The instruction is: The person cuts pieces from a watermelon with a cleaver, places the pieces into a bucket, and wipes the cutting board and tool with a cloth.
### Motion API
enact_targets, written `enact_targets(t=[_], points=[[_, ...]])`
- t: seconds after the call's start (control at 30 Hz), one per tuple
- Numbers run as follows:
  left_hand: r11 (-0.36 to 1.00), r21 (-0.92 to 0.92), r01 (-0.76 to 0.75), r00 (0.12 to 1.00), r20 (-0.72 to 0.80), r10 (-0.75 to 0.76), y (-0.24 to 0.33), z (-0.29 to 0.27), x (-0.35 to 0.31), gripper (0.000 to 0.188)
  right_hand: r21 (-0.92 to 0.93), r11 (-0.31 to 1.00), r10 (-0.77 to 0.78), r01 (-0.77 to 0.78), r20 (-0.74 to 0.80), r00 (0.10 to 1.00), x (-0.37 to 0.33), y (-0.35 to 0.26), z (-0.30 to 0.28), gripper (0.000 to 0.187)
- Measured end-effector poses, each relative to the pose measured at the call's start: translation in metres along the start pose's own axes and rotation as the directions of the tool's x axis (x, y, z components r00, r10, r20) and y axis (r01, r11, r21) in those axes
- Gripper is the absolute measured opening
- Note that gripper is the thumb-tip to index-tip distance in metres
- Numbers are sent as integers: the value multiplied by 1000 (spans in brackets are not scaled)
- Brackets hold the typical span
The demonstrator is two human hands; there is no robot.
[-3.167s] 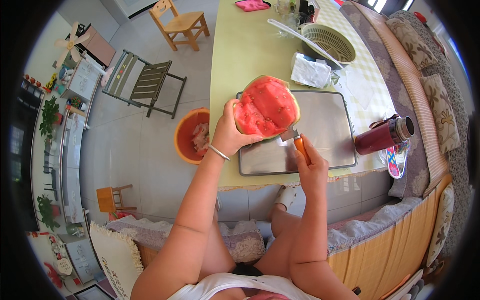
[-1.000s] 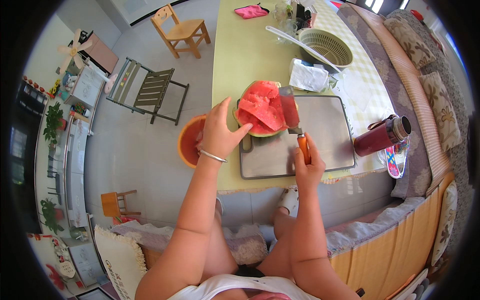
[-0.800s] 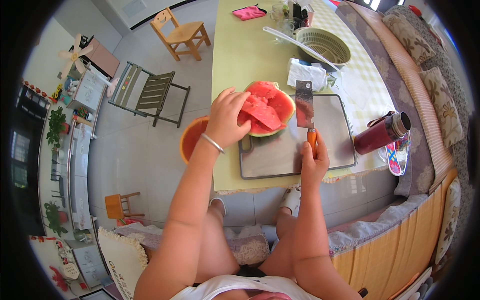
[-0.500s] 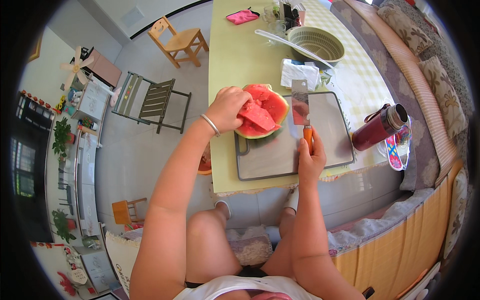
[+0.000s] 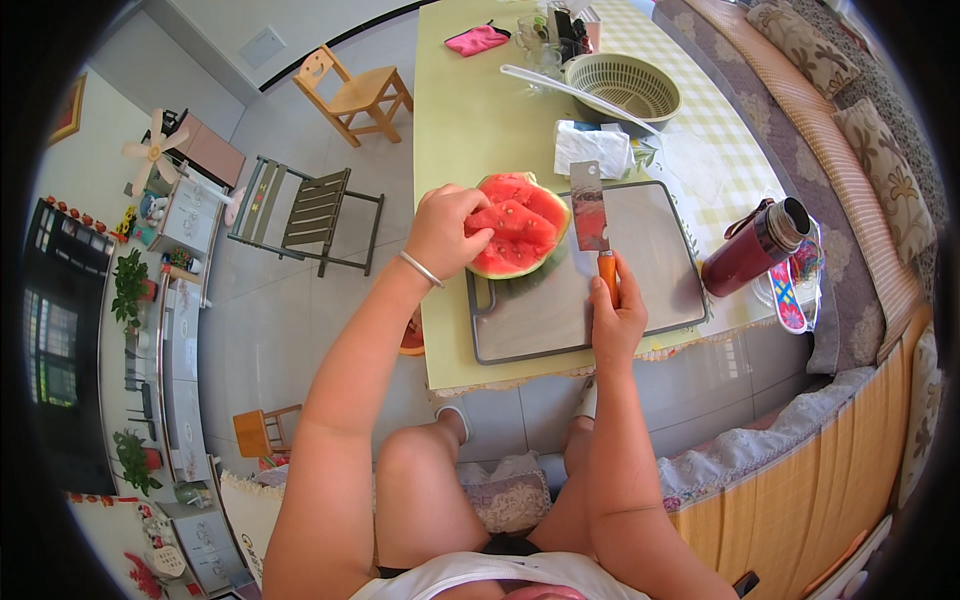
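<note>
A cut watermelon (image 5: 503, 263) with red flesh and a green rind rests at the left edge of the cutting board (image 5: 540, 318). My left hand (image 5: 446, 228), a silver bangle on its wrist, is closed on a seeded wedge of its flesh, the watermelon piece (image 5: 512, 216). Whether that piece is fully loose from the rest cannot be seen. In my right hand (image 5: 617, 315) is a knife with a broad blade (image 5: 588, 205) and an orange handle. Its blade points away from me over the board, just right of the watermelon and apart from it.
Right of the board stands a dark red thermos (image 5: 748, 252), beside a colourful patterned item (image 5: 787, 300). Beyond the board lie a white tissue pack (image 5: 592, 150), a colander (image 5: 628, 88) with a long white utensil across it, and a pink pouch (image 5: 477, 40). A folding chair (image 5: 318, 210) stands left of the table.
The watermelon piece has turned in my left hand, so its seeded side now shows. My left hand has shifted slightly left. The knife has moved a little left, nearer the watermelon.
</note>
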State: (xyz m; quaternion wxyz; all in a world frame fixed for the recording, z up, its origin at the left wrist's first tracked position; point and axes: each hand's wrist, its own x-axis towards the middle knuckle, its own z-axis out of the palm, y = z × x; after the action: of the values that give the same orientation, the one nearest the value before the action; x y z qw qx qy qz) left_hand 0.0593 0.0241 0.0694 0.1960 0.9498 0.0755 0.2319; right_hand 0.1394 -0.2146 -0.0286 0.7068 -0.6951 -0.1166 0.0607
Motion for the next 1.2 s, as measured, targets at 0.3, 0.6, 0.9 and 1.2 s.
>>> enact_targets(t=[0.3, 0.6, 0.9, 1.2], points=[[623, -588, 517, 836, 190, -514, -24, 4, 0, 16, -35, 999, 10, -10, 8, 1000, -1, -6, 0, 41], [128, -873, 471, 767, 334, -547, -37, -10, -26, 13, -50, 999, 15, -15, 2, 1000, -2, -14, 2, 41], [-266, -950, -165, 886, -24, -464, 52, -17, -76, 37, -43, 999, 11, -12, -19, 1000, -5, -16, 5, 41], [-289, -925, -247, 944, -163, -286, 143, -44, -110, 16, -65, 997, -55, 52, -41, 998, -2, -6, 3, 40]])
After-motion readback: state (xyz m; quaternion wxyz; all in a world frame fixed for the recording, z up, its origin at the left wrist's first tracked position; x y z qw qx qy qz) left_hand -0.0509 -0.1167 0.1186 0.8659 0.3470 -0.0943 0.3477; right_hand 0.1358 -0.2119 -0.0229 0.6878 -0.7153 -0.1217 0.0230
